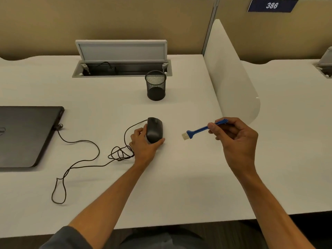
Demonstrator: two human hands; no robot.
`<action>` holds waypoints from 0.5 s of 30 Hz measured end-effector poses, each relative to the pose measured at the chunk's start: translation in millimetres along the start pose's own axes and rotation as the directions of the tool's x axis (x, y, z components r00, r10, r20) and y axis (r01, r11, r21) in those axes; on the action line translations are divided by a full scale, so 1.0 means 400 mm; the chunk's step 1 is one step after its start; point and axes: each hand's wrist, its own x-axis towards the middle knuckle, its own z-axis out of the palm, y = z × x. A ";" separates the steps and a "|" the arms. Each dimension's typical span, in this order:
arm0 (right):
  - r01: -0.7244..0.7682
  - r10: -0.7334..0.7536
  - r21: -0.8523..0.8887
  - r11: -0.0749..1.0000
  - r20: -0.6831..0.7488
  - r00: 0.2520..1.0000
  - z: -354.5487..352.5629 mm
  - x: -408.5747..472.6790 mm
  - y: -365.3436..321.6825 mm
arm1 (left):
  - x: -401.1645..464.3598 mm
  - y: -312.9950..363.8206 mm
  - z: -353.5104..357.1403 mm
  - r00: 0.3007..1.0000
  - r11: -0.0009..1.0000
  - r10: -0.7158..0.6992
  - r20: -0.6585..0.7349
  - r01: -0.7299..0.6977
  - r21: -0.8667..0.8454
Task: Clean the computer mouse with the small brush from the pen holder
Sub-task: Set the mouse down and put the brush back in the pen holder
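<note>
A black wired computer mouse [154,129] lies on the white desk [179,177] near the middle. My left hand [143,146] grips it from its near side, thumb on its right, fingers on its left. My right hand [235,139] holds a small blue brush [199,130] by its handle, above the desk and to the right of the mouse. The pale bristles point left and down, a short gap from the mouse. The black mesh pen holder [156,85] stands upright behind the mouse and looks empty.
A closed dark laptop [27,135] lies at the left, and the mouse cable [80,159] loops from it across the desk. An open cable hatch [122,67] sits at the back. A white divider panel [231,74] rises on the right.
</note>
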 end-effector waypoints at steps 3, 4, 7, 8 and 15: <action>-0.002 0.002 -0.005 1.000 -0.004 1.000 0.021 0.007 0.000 | 0.012 -0.004 -0.003 1.000 0.997 0.013 -0.004 -0.013 0.073; -0.001 0.001 -0.005 1.000 -0.003 1.000 0.027 0.010 0.000 | 0.016 -0.005 -0.005 1.000 0.995 0.019 -0.004 -0.018 0.098; 0.002 -0.002 -0.004 1.000 0.000 1.000 0.040 0.019 0.001 | 0.027 -0.012 -0.010 0.999 0.987 0.048 0.001 -0.048 0.155; 0.002 -0.002 -0.005 1.000 0.000 1.000 0.045 0.022 0.001 | 0.030 -0.015 -0.013 0.998 0.983 0.060 0.004 -0.060 0.174; 0.009 -0.009 0.004 1.000 0.010 1.000 0.071 0.037 0.007 | 0.048 -0.029 -0.031 0.996 0.952 0.081 0.025 -0.085 0.294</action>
